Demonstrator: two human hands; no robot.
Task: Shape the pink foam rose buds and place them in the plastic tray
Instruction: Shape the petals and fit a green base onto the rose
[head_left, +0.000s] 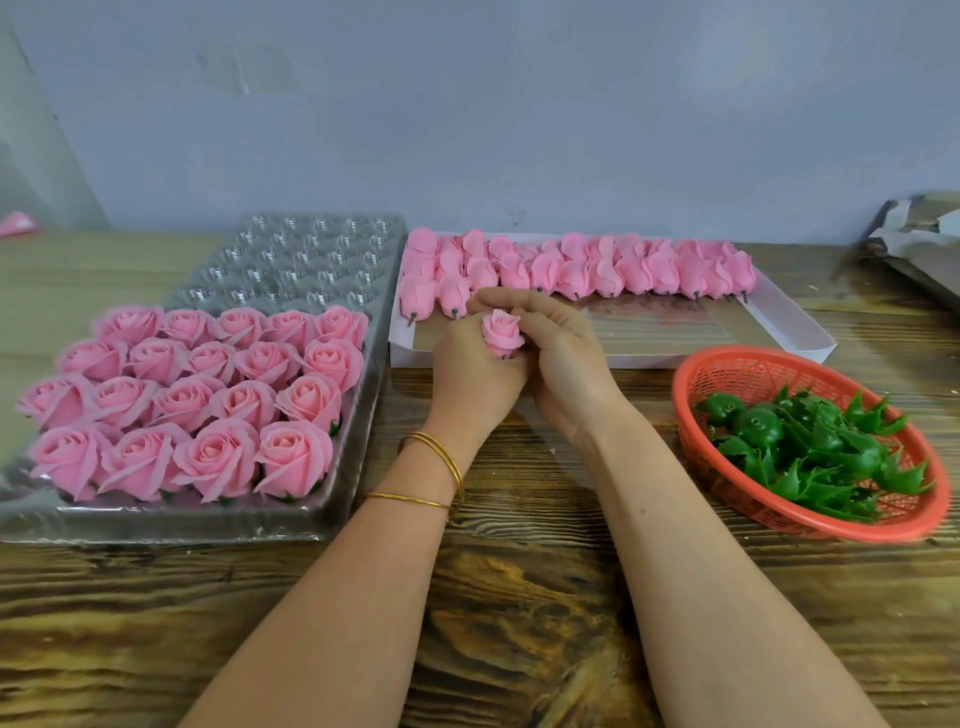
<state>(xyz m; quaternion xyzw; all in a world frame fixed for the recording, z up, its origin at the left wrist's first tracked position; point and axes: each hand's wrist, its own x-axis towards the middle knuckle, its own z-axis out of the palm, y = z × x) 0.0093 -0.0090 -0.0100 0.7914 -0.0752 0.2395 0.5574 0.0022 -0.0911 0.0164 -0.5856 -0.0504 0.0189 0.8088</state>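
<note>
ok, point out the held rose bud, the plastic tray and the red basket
held rose bud (501, 332): head view, its spiral petal top.
plastic tray (311, 260): head view, empty far cells.
red basket (763, 354): head view, far rim.

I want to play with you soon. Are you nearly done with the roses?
Roughly halfway. Four rows of shaped roses already sit in the plastic tray. The left hand and right hand hold one rose bud between them. Still left: the tray's far cups are empty, and many closed buds wait in the white box.
</note>
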